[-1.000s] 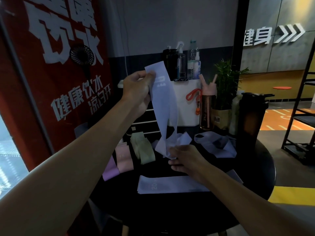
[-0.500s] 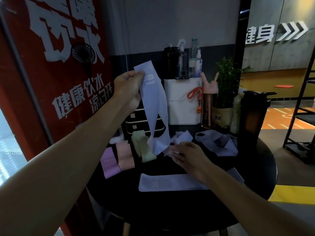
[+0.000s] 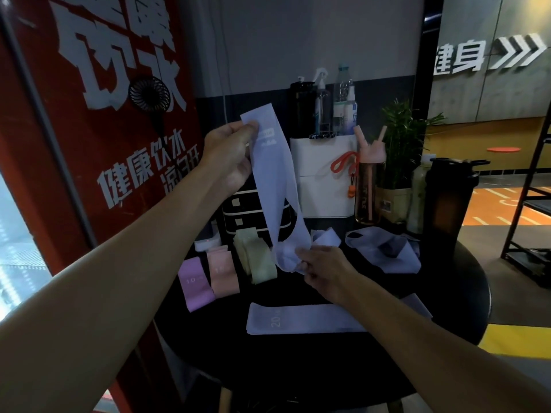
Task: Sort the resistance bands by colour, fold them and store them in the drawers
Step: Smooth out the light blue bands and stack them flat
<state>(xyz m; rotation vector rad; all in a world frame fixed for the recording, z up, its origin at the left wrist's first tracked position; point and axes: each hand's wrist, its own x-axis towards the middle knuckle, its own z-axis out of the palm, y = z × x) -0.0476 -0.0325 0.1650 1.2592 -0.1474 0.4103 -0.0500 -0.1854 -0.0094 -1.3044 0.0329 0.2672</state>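
My left hand (image 3: 229, 156) pinches the top end of a lavender resistance band (image 3: 275, 186) and holds it up above the round black table (image 3: 298, 368). My right hand (image 3: 323, 271) grips the band's lower end just above the tabletop. A flat lavender band marked 20 (image 3: 298, 318) lies in front of my right hand. Folded purple (image 3: 195, 284), pink (image 3: 222, 274) and green (image 3: 256, 259) bands lie in a row at the left. More loose lavender bands (image 3: 384, 251) are heaped at the back right. The small black drawer unit (image 3: 244, 213) stands behind the hanging band, partly hidden.
A white box (image 3: 325, 180) topped with spray bottles, a pink drinking bottle (image 3: 369, 186), a potted plant (image 3: 401, 162) and a tall dark shaker (image 3: 450, 210) crowd the table's back edge. A red poster wall (image 3: 89, 129) stands close on the left. A black rack (image 3: 533, 186) is at the right.
My right hand has taken hold of the hanging band's lower end and lifted slightly off the table. My left hand keeps the top end raised, shifted a little leftward.
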